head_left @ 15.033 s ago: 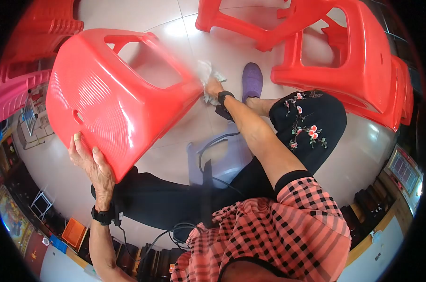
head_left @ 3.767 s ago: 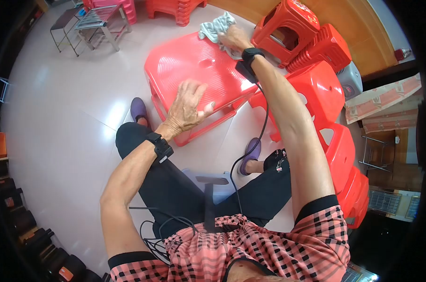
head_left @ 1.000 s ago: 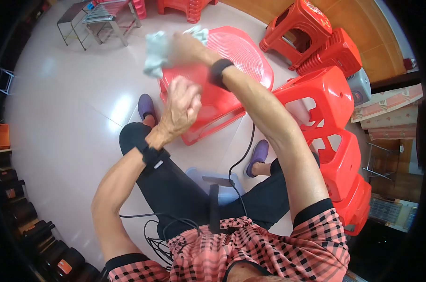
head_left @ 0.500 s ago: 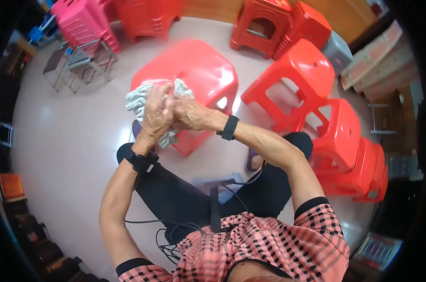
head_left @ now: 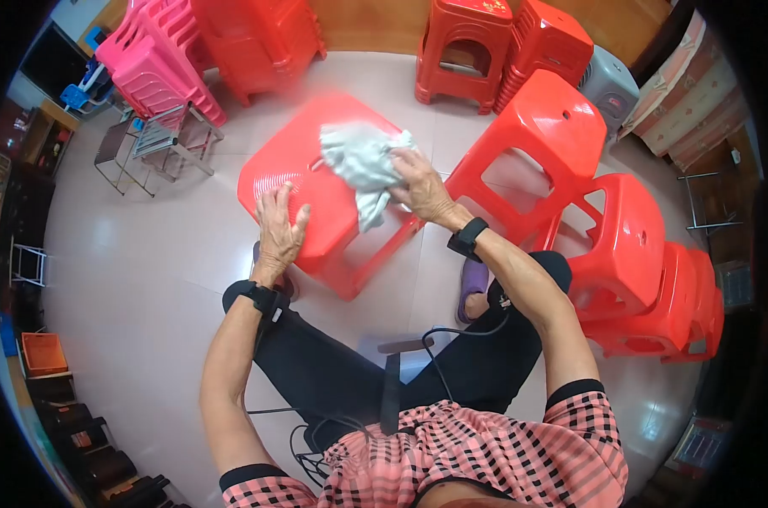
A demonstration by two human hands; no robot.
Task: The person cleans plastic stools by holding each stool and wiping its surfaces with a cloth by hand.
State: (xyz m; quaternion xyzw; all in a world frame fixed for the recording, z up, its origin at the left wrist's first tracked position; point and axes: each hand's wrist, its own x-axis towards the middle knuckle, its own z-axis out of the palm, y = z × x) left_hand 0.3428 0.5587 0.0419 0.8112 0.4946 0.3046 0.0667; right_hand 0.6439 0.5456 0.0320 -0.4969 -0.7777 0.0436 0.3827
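A red plastic stool point(head_left: 316, 140) stands on the floor in front of my knees, its seat facing up toward me. My left hand point(head_left: 280, 227) rests on the ribbed near-left part of the seat, fingers spread, holding nothing. In my right hand point(head_left: 422, 186) is a pale, crumpled cloth point(head_left: 359, 161), gripped at its right side. The cloth spreads over the right part of the seat, and one end hangs down past the seat's edge. Part of the seat is hidden under it.
More red stools stand to the right, one point(head_left: 562, 118) close by and several nested point(head_left: 663, 296). Stacked red stools point(head_left: 464, 55) and pink chairs point(head_left: 160, 63) line the back. A small metal rack point(head_left: 168, 140) stands left of them. Black cables point(head_left: 316, 415) trail by my lap.
My hands have come apart. The right moved right with the cloth, which now hangs spread out; the left let go and settled on the seat.
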